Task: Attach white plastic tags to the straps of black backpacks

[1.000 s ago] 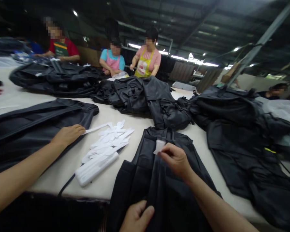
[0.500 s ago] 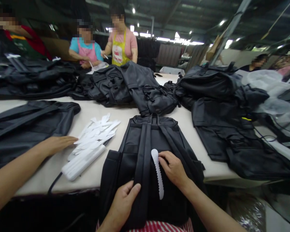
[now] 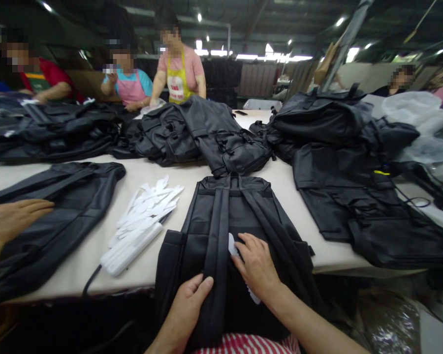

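A black backpack (image 3: pixel 258 204) lies back-up at the near table edge, hanging over toward me. My left hand (image 3: pixel 186 309) grips the lower end of its left shoulder strap (image 3: pixel 218 226), thumb on top. My right hand (image 3: pixel 256 265) rests on the backpack's back panel with bent fingers, holding a white serrated strip (image 3: pixel 232 244) against it. Most of the strip is hidden under the hand; only its top end and a lower tip show.
A loose heap of white strips (image 3: pixel 149 204) and a stacked white bundle (image 3: pixel 129 248) lie left of the backpack. A co-worker's hand (image 3: pixel 13 219) rests on another flat black backpack (image 3: pixel 70 196) at left. Piles of black backpacks (image 3: pixel 206 132) fill the far and right side; several people work beyond.
My right hand has slid down over the white strip, covering most of it. The co-worker's hand has moved left, from beside the loose strips onto the left backpack. My left hand stays on the strap.
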`<move>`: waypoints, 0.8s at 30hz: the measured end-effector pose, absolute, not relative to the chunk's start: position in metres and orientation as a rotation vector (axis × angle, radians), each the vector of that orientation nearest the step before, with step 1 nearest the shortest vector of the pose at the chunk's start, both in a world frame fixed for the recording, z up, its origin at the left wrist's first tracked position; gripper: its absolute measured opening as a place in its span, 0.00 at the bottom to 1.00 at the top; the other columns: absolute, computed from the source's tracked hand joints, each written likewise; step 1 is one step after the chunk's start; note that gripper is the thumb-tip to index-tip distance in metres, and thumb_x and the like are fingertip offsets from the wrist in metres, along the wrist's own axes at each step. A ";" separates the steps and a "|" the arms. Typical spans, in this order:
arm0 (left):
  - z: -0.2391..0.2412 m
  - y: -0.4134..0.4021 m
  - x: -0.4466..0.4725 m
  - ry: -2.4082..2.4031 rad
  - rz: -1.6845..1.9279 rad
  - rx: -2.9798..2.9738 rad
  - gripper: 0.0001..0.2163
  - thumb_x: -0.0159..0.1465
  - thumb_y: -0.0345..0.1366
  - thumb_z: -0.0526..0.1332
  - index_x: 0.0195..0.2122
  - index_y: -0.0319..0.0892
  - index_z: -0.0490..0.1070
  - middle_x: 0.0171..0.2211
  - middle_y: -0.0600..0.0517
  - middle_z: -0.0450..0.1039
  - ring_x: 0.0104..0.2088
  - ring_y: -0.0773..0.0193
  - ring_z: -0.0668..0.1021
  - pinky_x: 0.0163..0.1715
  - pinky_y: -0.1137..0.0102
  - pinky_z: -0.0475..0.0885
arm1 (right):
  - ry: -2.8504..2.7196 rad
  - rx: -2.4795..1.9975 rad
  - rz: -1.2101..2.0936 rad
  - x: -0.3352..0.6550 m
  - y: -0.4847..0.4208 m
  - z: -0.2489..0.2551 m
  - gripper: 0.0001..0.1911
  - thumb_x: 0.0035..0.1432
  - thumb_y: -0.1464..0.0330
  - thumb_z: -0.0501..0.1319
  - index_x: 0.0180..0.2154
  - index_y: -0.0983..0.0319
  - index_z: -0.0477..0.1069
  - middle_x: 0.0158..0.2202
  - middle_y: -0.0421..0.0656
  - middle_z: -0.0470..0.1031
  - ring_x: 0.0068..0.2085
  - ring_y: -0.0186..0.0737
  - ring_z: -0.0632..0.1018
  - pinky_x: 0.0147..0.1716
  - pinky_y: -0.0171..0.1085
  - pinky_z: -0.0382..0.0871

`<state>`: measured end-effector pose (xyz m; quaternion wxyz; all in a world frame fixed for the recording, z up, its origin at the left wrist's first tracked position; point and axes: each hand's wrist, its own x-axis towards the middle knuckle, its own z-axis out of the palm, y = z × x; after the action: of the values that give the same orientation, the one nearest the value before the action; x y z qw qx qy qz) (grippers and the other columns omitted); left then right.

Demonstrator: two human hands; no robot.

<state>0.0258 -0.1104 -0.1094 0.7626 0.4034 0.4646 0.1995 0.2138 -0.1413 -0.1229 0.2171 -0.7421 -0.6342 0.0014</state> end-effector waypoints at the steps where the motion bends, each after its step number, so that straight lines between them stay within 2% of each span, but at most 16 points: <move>1: -0.107 -0.111 0.025 1.013 0.427 0.843 0.16 0.55 0.44 0.63 0.39 0.38 0.74 0.31 0.48 0.78 0.28 0.64 0.78 0.31 0.72 0.72 | -1.745 -2.057 0.025 0.211 -0.143 -0.122 0.12 0.57 0.67 0.57 0.44 0.59 0.70 0.53 0.46 0.66 0.55 0.46 0.63 0.53 0.46 0.56; 4: -0.096 -0.110 0.021 1.037 0.419 0.774 0.15 0.56 0.44 0.62 0.35 0.36 0.74 0.28 0.46 0.78 0.24 0.66 0.76 0.23 0.76 0.70 | -1.660 -2.112 0.043 0.208 -0.145 -0.122 0.15 0.55 0.67 0.59 0.45 0.62 0.69 0.55 0.48 0.64 0.56 0.48 0.62 0.53 0.46 0.56; 6: -0.088 -0.109 0.017 1.049 0.434 0.755 0.14 0.56 0.43 0.62 0.34 0.34 0.73 0.28 0.45 0.78 0.24 0.66 0.77 0.22 0.77 0.70 | -1.662 -2.125 0.048 0.208 -0.148 -0.121 0.17 0.54 0.66 0.59 0.46 0.63 0.68 0.56 0.49 0.63 0.57 0.49 0.61 0.53 0.47 0.55; 10: -0.076 -0.103 0.011 1.049 0.547 0.651 0.11 0.57 0.37 0.63 0.33 0.33 0.73 0.29 0.44 0.77 0.28 0.62 0.79 0.30 0.71 0.74 | -1.769 -2.050 0.101 0.212 -0.154 -0.122 0.15 0.55 0.68 0.58 0.46 0.59 0.69 0.56 0.46 0.64 0.56 0.48 0.62 0.52 0.47 0.54; 12: -0.072 -0.100 0.011 1.031 0.606 0.587 0.09 0.57 0.35 0.62 0.32 0.32 0.73 0.29 0.44 0.77 0.28 0.62 0.79 0.34 0.67 0.75 | -1.755 -2.012 0.133 0.212 -0.156 -0.122 0.11 0.55 0.69 0.58 0.42 0.58 0.70 0.55 0.44 0.65 0.57 0.48 0.62 0.52 0.47 0.53; 14: -0.070 -0.097 0.011 1.020 0.613 0.559 0.08 0.58 0.34 0.61 0.32 0.31 0.73 0.28 0.44 0.77 0.28 0.61 0.79 0.33 0.65 0.76 | -1.707 -1.967 0.176 0.210 -0.159 -0.120 0.06 0.55 0.72 0.58 0.36 0.59 0.71 0.53 0.43 0.67 0.56 0.47 0.62 0.53 0.46 0.52; 16: -0.069 -0.095 0.010 1.033 0.593 0.554 0.08 0.59 0.34 0.61 0.33 0.31 0.73 0.28 0.44 0.77 0.27 0.61 0.79 0.31 0.66 0.76 | -1.674 -1.906 0.263 0.208 -0.161 -0.114 0.04 0.55 0.73 0.57 0.32 0.60 0.70 0.46 0.43 0.72 0.51 0.44 0.67 0.50 0.44 0.55; 19: -0.069 -0.095 0.007 1.071 0.581 0.554 0.09 0.59 0.35 0.61 0.34 0.32 0.72 0.28 0.45 0.77 0.28 0.62 0.79 0.28 0.68 0.77 | -1.596 -1.828 0.500 0.204 -0.167 -0.099 0.06 0.58 0.70 0.54 0.31 0.61 0.69 0.33 0.42 0.74 0.39 0.39 0.73 0.41 0.38 0.62; 24: -0.074 -0.096 0.004 1.072 0.542 0.684 0.12 0.59 0.39 0.61 0.34 0.32 0.71 0.26 0.45 0.76 0.25 0.65 0.78 0.26 0.73 0.75 | -1.289 -1.627 1.218 0.195 -0.169 -0.088 0.07 0.56 0.68 0.53 0.30 0.61 0.68 0.23 0.38 0.73 0.24 0.32 0.74 0.24 0.30 0.63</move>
<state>0.0040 -0.0961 -0.0737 0.7705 0.3156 0.4944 0.2498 0.1952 -0.1695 -0.0883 0.3593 -0.6310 -0.4998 0.4722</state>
